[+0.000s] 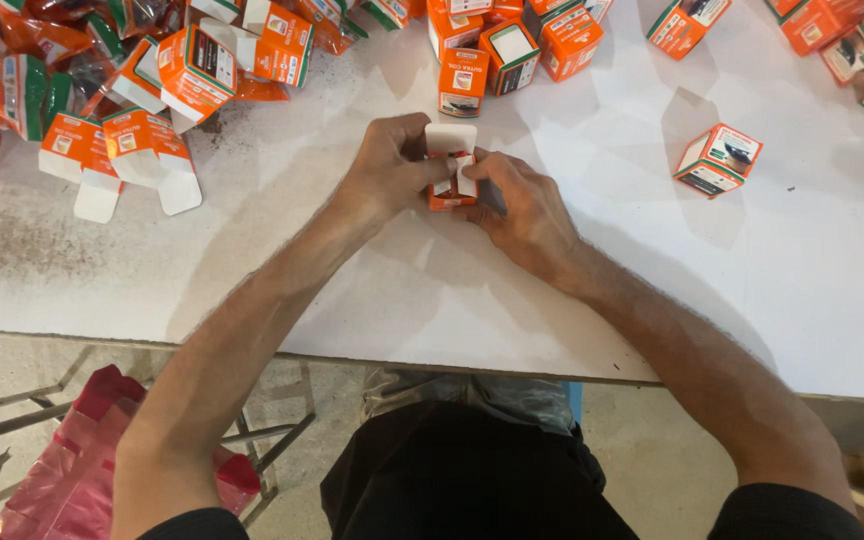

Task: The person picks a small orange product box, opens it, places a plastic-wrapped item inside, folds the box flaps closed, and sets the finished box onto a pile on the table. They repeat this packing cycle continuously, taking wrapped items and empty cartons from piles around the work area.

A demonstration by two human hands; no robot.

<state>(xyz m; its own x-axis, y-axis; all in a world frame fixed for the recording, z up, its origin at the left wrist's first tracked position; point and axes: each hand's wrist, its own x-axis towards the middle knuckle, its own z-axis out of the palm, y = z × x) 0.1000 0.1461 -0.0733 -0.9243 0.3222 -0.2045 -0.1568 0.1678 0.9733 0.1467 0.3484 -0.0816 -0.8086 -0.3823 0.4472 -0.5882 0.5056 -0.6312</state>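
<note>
A white table (372,290) runs under my arms, its near edge above a concrete floor where a red plastic bag (72,470) slumps at my left. At the middle of the table my left hand (387,165) and right hand (522,205) close together on one small orange box (450,180) — fingers pinching its sides, white top flap standing open. Beyond them a lone closed box (718,160) sits off to the right, and farther back a heap of orange cartons (202,60) — some flat, some folded — lines the far edge.
</note>
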